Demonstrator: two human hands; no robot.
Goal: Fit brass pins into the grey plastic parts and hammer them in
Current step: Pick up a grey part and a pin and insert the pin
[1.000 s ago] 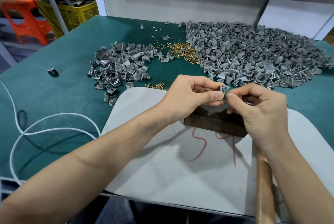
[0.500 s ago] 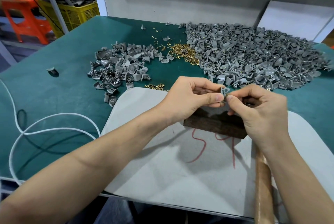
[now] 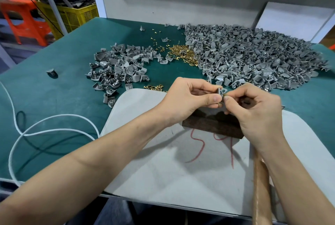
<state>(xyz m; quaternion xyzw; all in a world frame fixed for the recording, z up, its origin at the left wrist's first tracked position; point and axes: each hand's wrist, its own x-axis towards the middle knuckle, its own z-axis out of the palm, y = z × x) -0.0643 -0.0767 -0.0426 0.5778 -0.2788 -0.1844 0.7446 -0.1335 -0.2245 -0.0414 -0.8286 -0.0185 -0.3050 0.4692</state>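
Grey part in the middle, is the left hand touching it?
Touching. The head view shows the left hand pinching the grey part between thumb and fingers, no gap. The right hand pinches a brass pin beside it.

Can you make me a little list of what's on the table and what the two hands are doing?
left hand: pinches one grey plastic part
right hand: pinches a small brass pin against that part
under the hands: dark block on a grey board with red marks
big pile: grey parts, far right
small pile: grey parts, far left
loose brass pins: heaped between the piles
wooden handle: under the right forearm
cable: white, looped on the green table
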